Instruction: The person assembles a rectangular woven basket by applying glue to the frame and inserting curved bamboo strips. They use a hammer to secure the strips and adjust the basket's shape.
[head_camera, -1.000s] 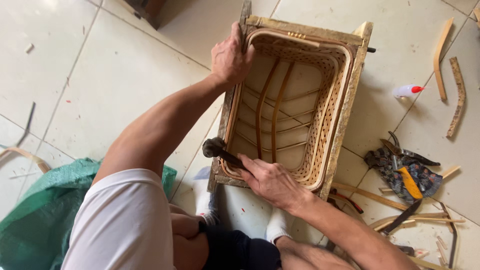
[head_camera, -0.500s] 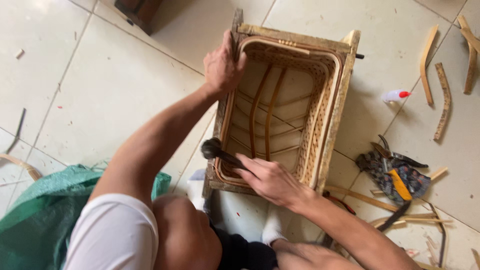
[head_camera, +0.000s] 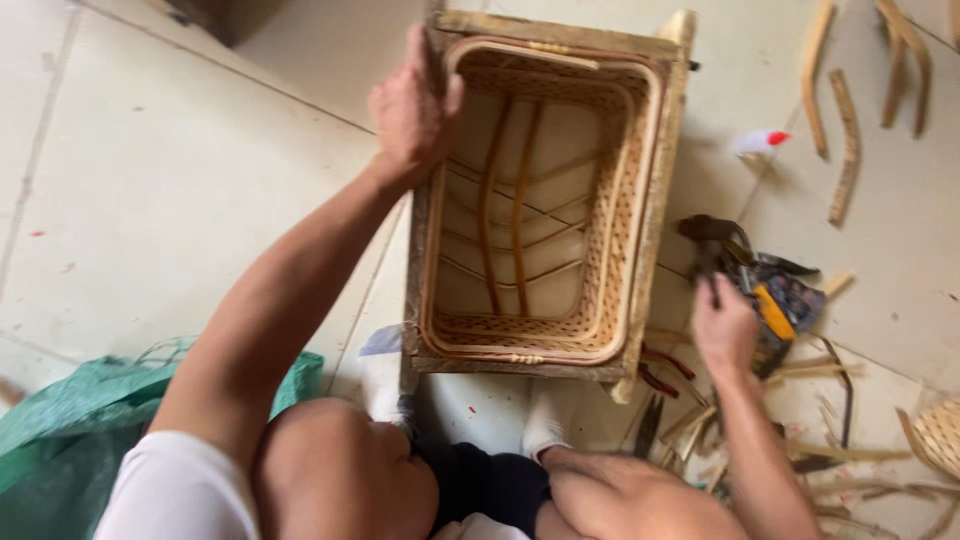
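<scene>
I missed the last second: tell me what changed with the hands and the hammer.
The right hand swung the hammer away from the near left corner of the woven basket to the pile of tools at its right, still gripping the handle. The left hand stayed on the basket's far left rim, and the basket kept its place.

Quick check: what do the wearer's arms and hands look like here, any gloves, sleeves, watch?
Both hands are bare: no gloves on the left hand or right hand, no rings visible. Forearms are bare too, with no watch or wristband showing. A short white sleeve covers the left upper arm. The right arm's upper part is out of frame.
</scene>
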